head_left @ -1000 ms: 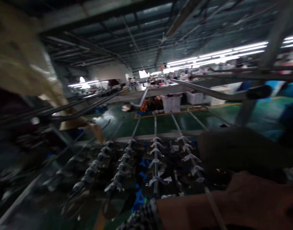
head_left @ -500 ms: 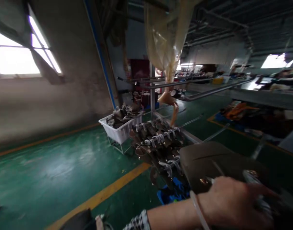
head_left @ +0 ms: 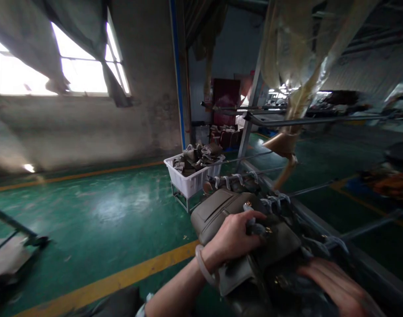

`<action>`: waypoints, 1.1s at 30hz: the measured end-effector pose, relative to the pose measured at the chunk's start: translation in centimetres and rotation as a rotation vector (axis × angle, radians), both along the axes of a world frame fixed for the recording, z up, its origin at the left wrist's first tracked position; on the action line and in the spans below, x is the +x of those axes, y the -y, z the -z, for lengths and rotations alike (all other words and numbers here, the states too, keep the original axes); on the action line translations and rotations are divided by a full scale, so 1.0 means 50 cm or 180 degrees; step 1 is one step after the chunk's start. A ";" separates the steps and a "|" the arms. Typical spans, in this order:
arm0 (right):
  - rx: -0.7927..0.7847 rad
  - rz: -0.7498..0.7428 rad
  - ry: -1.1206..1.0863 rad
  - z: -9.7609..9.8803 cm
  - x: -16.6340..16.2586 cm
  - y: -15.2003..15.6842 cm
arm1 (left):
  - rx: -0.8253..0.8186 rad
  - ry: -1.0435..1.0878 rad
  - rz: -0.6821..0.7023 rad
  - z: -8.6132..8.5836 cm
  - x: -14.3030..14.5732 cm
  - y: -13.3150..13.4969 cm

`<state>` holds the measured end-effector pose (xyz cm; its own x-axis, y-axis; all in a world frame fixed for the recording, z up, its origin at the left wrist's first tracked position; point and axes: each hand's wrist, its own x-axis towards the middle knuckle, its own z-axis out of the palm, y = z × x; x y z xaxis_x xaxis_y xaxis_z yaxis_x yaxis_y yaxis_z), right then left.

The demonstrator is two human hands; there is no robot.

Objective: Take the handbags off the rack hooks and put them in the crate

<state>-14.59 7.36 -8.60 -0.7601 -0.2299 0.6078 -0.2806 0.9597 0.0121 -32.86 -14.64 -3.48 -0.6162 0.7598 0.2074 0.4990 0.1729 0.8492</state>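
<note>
So the left hand [head_left: 232,240] has its grip wrapped over the top of a grey-brown handbag [head_left: 221,209], fingers curled down onto the metal clasp bit, and there's a pale bangle [head_left: 201,266] on that wrist. The bag sits low and right of centre, resting on the near end of a metal rack [head_left: 287,198] loaded with more bags and silvery hooks. The right hand [head_left: 333,286] is at the near right corner, lying flat on the dark bag stuff below; it's blurry, so I can't tell if it's actually gripping anything. Farther off, behind the rack, there's a white crate [head_left: 191,180] full of bag parts on the green floor [head_left: 89,211], plus a yellow floor line [head_left: 138,275] running near.
</note>
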 end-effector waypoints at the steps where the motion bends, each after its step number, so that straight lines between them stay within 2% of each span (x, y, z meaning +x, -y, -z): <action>1: 0.0154 -0.0060 -0.0079 -0.015 -0.055 0.026 | -0.0008 0.0066 -0.0059 0.009 -0.046 0.020; 3: 0.0241 -0.0161 -0.0155 -0.039 -0.163 0.074 | 0.0013 0.0206 -0.0164 0.028 -0.142 0.062; 5: 0.0119 -0.0219 -0.0049 -0.050 -0.265 0.113 | 0.0081 0.0339 -0.0267 0.042 -0.241 0.105; 9: -0.0367 -0.0242 0.0707 -0.044 -0.453 0.168 | 0.0222 0.0501 -0.0521 0.054 -0.417 0.199; 13: -0.0836 -0.0307 0.1543 -0.038 -0.632 0.223 | 0.0365 0.0650 -0.0843 0.059 -0.555 0.287; 17: -0.1116 -0.0482 0.1765 -0.033 -0.804 0.266 | 0.0538 0.0806 -0.1395 0.070 -0.683 0.355; 21: -0.1327 -0.0484 0.1819 -0.014 -0.959 0.275 | 0.0767 0.0880 -0.2022 0.077 -0.829 0.406; 24: -0.1469 -0.0380 0.1861 -0.004 -1.083 0.260 | 0.0741 0.0686 -0.2327 0.069 -0.957 0.426; 27: -0.1589 -0.0297 0.1732 -0.012 -1.236 0.225 | 0.0601 0.0489 -0.2441 0.042 -1.101 0.416; 30: -0.1595 -0.0166 0.1225 -0.055 -1.408 0.176 | 0.0826 0.0477 -0.2441 -0.009 -1.252 0.376; 33: -0.1545 0.0201 0.0340 -0.130 -1.568 0.132 | 0.1645 0.0724 -0.2416 -0.068 -1.398 0.328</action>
